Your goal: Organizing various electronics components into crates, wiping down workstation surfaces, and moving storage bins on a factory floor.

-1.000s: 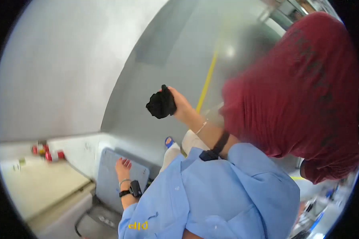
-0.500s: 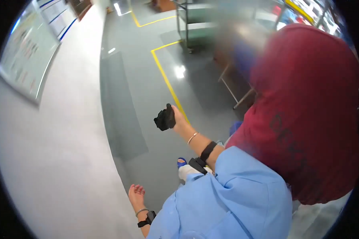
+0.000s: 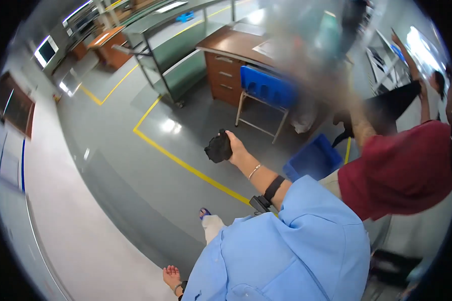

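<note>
My right hand (image 3: 237, 149) is held out in front of me, closed round a crumpled black bundle (image 3: 218, 147). It looks like dark cloth or strapping, but its exact kind does not show. A thin bracelet and a black band circle that forearm. Down at the lower left, my left hand (image 3: 171, 275) hangs beside the white wall, fingers loosely apart and nothing in it. Part of its wrist is hidden by my light blue top (image 3: 286, 241).
A person in a dark red top (image 3: 402, 170) stands close at my right. Nearby are a blue bin (image 3: 314, 156), a blue chair (image 3: 267, 86), a brown desk (image 3: 222, 75) and a green-shelved trolley (image 3: 178, 55). A yellow floor line (image 3: 186, 168) runs ahead; a white wall (image 3: 80, 236) borders my left.
My view has swung right, bringing the desk, chair and bin into sight. The red-clad person now fills less of the picture. My right hand still grips the black bundle.
</note>
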`<state>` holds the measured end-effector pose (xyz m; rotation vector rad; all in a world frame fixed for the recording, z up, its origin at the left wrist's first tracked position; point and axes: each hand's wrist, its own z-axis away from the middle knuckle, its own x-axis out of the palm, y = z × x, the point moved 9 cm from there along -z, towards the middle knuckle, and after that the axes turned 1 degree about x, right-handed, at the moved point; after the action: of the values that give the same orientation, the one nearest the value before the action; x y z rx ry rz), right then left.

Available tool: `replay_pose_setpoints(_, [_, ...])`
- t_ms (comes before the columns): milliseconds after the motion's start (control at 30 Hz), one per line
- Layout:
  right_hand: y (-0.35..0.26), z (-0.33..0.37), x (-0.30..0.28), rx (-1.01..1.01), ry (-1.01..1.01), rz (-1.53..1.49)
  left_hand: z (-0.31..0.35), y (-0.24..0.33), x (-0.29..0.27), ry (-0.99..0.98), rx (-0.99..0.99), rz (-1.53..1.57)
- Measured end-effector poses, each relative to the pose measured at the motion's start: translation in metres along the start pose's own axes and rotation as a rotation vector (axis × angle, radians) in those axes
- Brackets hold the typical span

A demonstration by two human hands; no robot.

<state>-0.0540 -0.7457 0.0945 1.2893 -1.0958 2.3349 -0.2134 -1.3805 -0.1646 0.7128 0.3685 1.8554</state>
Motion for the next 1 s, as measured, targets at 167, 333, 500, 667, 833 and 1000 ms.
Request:
replay_pose_setpoints(167, [-0.029,-0.037,-0.054,-0.234,0.061,-0.080,-0.160,0.045,0.169,-0.194,0.041,-0.231])
replay_pose_setpoints(333, [-0.065,-0.069,-0.159,-0.483,0.174,-0.177,-0.260,0.012,0.404,-0.697,0.067,-0.505])
replay_pose_setpoints(500, [-0.242,-0.066,-0.090,-0.773,0.212,-0.163,-0.113,-0.022,0.708,-0.981,0.030,-0.693])
replay_pose_setpoints(667, [-0.371,-0.179,-0.085,-0.913,0.278,-0.011,-0.060,-0.121,0.857,-1.043,-0.143,-0.875])
replay_pose_setpoints(833, [-0.448,-0.289,-0.096,-0.973,0.468,0.265,-0.058,-0.145,0.969,-1.055,-0.085,-0.942])
replay_pose_setpoints(1000, [-0.481,-0.423,-0.127,-1.061,0.827,1.042,-0.109,-0.156,1.086,-0.978,-0.044,-1.005])
